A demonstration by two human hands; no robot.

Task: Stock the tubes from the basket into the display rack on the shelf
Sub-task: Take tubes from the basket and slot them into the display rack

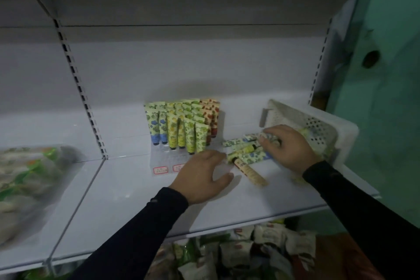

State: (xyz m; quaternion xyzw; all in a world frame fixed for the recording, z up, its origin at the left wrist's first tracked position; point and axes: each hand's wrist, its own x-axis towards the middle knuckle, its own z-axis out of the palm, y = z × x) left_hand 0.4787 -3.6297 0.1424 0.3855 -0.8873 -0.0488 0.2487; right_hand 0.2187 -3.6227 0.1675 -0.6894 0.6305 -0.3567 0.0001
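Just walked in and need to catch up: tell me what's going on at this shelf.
A person is stocking patterned tubes into a clear display rack on the white shelf. The rack already holds rows of upright tubes. The white basket lies tipped at the right, with loose tubes spilled on the shelf in front of it. The right hand grips tubes from that pile; the left hand hovers open beside the rack, holding nothing.

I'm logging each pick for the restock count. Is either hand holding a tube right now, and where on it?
The right hand has its grip on a tube near its cap end, atop the loose pile beside the basket. The left hand holds nothing.
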